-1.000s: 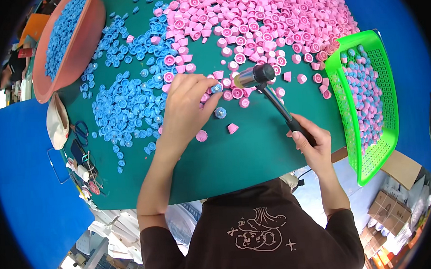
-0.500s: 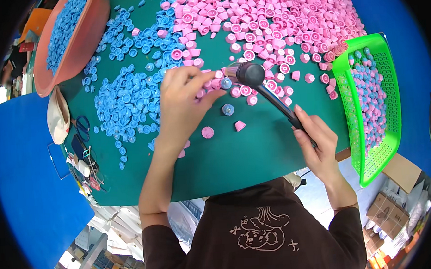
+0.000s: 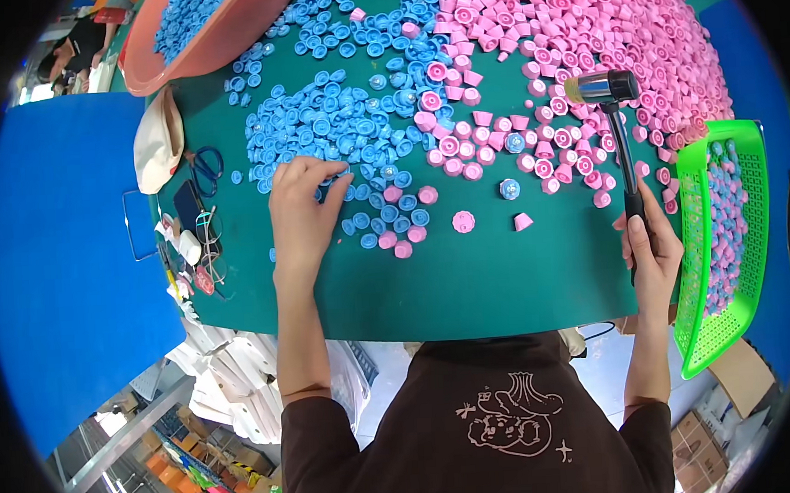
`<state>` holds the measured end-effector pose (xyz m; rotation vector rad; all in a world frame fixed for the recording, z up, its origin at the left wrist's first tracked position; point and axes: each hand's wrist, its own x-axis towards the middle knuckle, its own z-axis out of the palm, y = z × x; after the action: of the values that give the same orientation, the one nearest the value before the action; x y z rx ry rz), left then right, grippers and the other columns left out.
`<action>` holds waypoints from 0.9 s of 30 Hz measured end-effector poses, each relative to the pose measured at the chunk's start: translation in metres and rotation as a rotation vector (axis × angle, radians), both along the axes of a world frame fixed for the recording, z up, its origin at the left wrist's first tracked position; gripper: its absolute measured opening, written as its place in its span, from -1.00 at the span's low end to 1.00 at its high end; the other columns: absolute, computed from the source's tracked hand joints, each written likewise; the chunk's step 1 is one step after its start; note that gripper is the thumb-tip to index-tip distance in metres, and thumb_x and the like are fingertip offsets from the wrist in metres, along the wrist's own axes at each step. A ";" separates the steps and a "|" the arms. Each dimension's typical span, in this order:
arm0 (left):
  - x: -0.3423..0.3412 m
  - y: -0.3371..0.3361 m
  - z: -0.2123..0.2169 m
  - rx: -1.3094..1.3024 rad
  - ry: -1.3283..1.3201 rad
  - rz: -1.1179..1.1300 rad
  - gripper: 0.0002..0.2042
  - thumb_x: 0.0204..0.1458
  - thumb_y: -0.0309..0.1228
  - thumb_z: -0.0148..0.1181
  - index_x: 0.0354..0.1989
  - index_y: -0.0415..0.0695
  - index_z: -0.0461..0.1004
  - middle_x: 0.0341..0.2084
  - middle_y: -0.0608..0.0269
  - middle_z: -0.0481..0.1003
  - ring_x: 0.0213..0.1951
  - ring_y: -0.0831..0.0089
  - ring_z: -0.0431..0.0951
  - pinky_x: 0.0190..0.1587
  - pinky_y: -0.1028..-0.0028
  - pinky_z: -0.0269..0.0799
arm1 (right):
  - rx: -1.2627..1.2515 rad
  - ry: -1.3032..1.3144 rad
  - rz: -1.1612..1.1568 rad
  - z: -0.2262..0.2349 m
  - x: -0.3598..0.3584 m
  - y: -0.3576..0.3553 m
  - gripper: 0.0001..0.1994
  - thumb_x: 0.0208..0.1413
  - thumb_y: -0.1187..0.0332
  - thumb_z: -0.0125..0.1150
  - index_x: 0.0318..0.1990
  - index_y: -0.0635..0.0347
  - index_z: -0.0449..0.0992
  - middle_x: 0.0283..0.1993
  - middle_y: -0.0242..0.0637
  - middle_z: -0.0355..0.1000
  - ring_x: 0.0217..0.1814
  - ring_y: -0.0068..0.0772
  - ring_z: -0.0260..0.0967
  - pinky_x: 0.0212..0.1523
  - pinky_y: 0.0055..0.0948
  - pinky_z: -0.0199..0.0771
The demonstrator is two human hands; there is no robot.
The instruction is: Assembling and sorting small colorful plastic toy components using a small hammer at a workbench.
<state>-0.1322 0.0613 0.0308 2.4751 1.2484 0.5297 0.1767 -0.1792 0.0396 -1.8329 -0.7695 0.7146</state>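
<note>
Left of centre, the left hand [image 3: 300, 202] is at the lower part of the blue cap pile [image 3: 310, 118], thumb and forefinger close together; cannot tell whether this grip has a cap. At right, the right hand [image 3: 655, 248] has its grip wrapped round the black handle of a hammer [image 3: 624, 153], head above the fingers. Hammer head: shiny metal, black and yellowish ends. Caps round, shallow; pink cups [image 3: 579, 27] tapered. Salmon basin [image 3: 228, 51] cut off at upper left; handle partly finger-covered.

Workshop, heaped plastic parts [image 3: 579, 27], hammer [image 3: 621, 144], cardboard carton [image 3: 699, 455]
</note>
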 end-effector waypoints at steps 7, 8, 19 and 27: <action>0.001 0.012 -0.011 0.041 0.054 0.003 -0.80 -0.18 -0.48 0.41 -0.33 -0.15 0.60 -0.45 0.24 0.51 -0.33 0.27 0.45 -0.26 0.35 0.37 | -0.016 0.002 0.080 -0.013 0.001 -0.013 -0.55 0.27 0.34 0.07 0.28 0.27 0.29 -0.33 -0.38 0.45 -0.58 -0.81 0.15 -0.62 -0.78 0.10; 0.003 0.014 -0.010 0.037 0.053 0.002 -0.80 -0.19 -0.48 0.41 -0.33 -0.15 0.60 -0.46 0.24 0.51 -0.33 0.27 0.45 -0.26 0.35 0.37 | -0.010 0.002 0.096 -0.014 0.000 -0.014 -0.55 0.27 0.34 0.08 0.28 0.27 0.30 -0.33 -0.38 0.45 -0.58 -0.81 0.15 -0.62 -0.78 0.10; 0.019 0.040 0.005 0.087 0.047 -0.220 -0.84 -0.08 -0.57 0.27 -0.27 -0.18 0.60 -0.37 0.19 0.54 -0.28 0.26 0.49 -0.19 0.35 0.39 | -0.021 -0.022 0.089 -0.013 -0.002 -0.018 -0.57 0.26 0.34 0.10 0.25 0.24 0.35 -0.35 -0.40 0.45 -0.58 -0.81 0.14 -0.62 -0.76 0.10; 0.023 0.022 0.003 0.105 -0.072 -0.085 -0.88 -0.12 -0.53 0.33 -0.36 -0.18 0.59 -0.45 0.21 0.50 -0.32 0.24 0.47 -0.24 0.33 0.38 | -0.011 -0.020 0.079 -0.015 0.000 -0.023 -0.57 0.25 0.33 0.11 0.24 0.25 0.36 -0.34 -0.38 0.46 -0.59 -0.80 0.14 -0.63 -0.75 0.11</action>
<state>-0.1097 0.0836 0.0336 2.5574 1.1099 0.6715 0.1763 -0.2024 0.0245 -1.8309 -0.8565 0.7531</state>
